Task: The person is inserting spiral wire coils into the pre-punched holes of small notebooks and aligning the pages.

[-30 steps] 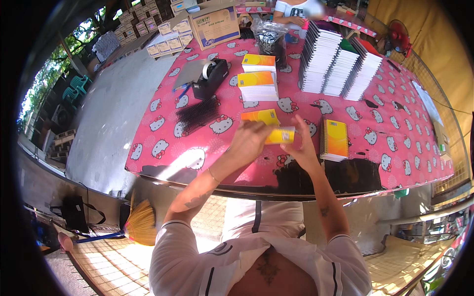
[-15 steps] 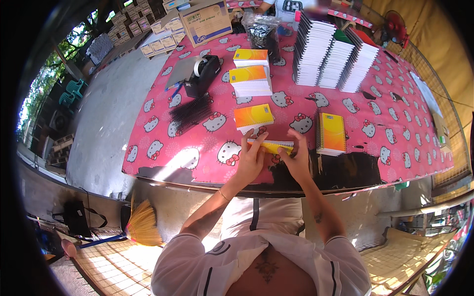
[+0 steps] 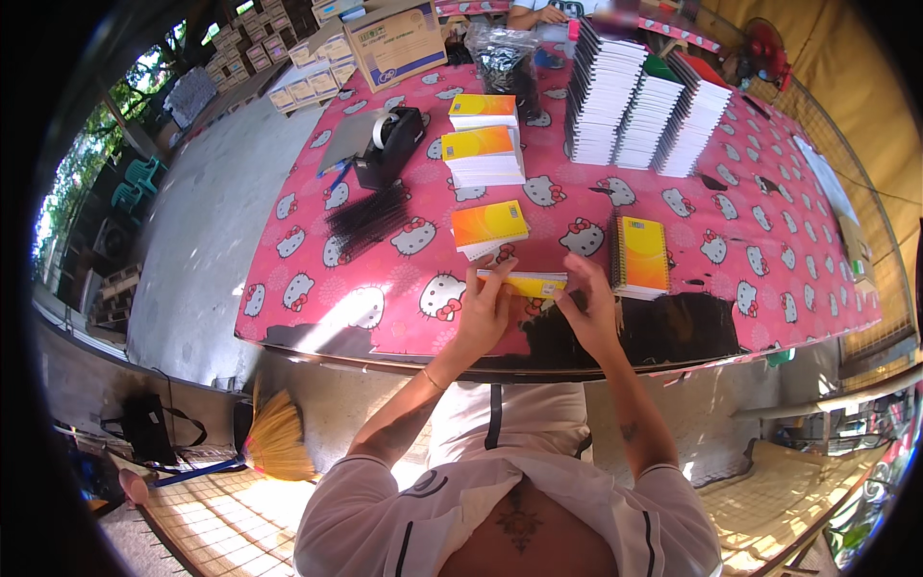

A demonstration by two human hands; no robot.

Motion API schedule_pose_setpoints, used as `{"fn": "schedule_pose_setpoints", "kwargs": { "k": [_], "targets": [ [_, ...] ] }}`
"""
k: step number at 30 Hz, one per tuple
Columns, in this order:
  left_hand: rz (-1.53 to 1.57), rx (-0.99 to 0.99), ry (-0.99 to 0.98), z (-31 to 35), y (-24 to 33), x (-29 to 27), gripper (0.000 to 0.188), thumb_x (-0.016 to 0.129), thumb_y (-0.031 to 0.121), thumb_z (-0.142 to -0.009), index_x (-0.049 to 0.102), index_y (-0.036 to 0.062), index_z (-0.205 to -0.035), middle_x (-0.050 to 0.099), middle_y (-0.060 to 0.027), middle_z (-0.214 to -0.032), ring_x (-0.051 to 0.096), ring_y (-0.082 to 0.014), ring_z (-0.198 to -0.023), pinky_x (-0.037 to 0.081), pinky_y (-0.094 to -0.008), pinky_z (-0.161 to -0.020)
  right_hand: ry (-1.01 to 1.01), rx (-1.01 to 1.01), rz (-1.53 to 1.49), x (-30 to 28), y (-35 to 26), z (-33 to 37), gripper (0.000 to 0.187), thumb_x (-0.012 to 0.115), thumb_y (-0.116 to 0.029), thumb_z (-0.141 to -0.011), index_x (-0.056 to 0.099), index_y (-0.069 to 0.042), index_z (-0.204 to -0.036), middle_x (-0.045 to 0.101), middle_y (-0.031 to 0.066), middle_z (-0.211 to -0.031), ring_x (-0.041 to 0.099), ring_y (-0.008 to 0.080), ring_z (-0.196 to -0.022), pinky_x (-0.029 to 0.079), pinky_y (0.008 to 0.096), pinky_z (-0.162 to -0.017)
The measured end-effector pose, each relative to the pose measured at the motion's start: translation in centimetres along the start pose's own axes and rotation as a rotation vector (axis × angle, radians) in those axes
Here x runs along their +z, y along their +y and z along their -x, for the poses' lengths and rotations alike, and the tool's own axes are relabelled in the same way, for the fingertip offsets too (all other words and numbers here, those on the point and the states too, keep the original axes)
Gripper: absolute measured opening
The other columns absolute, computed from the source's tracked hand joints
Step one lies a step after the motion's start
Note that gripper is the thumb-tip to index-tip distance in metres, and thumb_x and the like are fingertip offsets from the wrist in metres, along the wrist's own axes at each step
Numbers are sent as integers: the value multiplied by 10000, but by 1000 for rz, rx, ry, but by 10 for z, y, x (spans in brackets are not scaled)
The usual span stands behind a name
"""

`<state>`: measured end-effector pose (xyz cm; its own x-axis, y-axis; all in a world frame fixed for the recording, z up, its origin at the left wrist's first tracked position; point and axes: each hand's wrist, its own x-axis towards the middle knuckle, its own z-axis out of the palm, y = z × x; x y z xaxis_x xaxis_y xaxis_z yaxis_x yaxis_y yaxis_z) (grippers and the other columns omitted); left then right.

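Note:
A small yellow notebook (image 3: pixel 535 287) is held tilted near the table's front edge, its white page edges facing up. My left hand (image 3: pixel 488 306) is closed on its left end. At the right end, my right hand (image 3: pixel 590 306) has its thumb by the corner and its other fingers spread apart. Just beyond lies an orange-yellow cover with loose white sheets (image 3: pixel 490 224). A spiral-bound notebook (image 3: pixel 641 254) with a similar cover rests to the right of my right hand. Black binding coils (image 3: pixel 368 221) lie in a pile to the left.
Stacks of small pads (image 3: pixel 481 157) stand farther back, beside a black tape dispenser (image 3: pixel 389 149). Tall stacks of bound notebooks (image 3: pixel 606 96) rise at the back right. A clear bag of black pieces (image 3: pixel 505 72) and a cardboard box (image 3: pixel 396 43) are behind. Another person's hand (image 3: pixel 551 14) shows at the far edge.
My right thumb has slid outward from the notebook's face to its right end. The left hand keeps its hold. The view has shifted slightly, and another person's hand shows at the far edge.

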<state>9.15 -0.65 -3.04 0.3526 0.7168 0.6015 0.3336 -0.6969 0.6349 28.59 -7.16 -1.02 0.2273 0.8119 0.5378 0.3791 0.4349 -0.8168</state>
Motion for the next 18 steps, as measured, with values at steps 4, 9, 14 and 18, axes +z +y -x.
{"fn": "schedule_pose_setpoints", "kwargs": {
  "k": [4, 9, 14, 18],
  "targets": [
    [-5, -59, -74, 3, -3, -2, 523, 589, -64, -890, 548, 137, -1371, 531, -241, -1221, 596, -371, -1004, 529, -418, -793, -176, 325, -374, 13, 23, -1, 350, 700, -7, -893, 589, -13, -1225, 608, 114, -1260, 606, 155, -1096, 500, 292, -898],
    [180, 49, -155, -18, 5, -27, 458, 637, 51, -921, 545, 78, -1368, 594, -220, -1171, 607, -381, -954, 508, -459, -833, -255, 278, -208, 2, 21, -3, 225, 705, -37, -911, 639, -4, -1124, 692, 86, -1101, 635, 115, -984, 511, 253, -831],
    [-870, -15, 79, -58, -136, -128, 299, 664, 148, -890, 629, -6, -1144, 610, -175, -997, 578, -362, -944, 496, -455, -816, -229, 416, -377, 6, 18, 3, 159, 683, -27, -930, 649, 7, -1082, 709, 92, -1058, 650, 103, -932, 527, 247, -834],
    [-940, 105, 71, -61, -145, -124, 163, 592, 123, -938, 620, 34, -1072, 615, -115, -948, 614, -309, -919, 514, -436, -791, -162, 410, -443, 8, 1, 2, 182, 674, -20, -928, 651, 17, -1105, 700, 85, -1073, 643, 106, -948, 522, 256, -856]
  ]
}}
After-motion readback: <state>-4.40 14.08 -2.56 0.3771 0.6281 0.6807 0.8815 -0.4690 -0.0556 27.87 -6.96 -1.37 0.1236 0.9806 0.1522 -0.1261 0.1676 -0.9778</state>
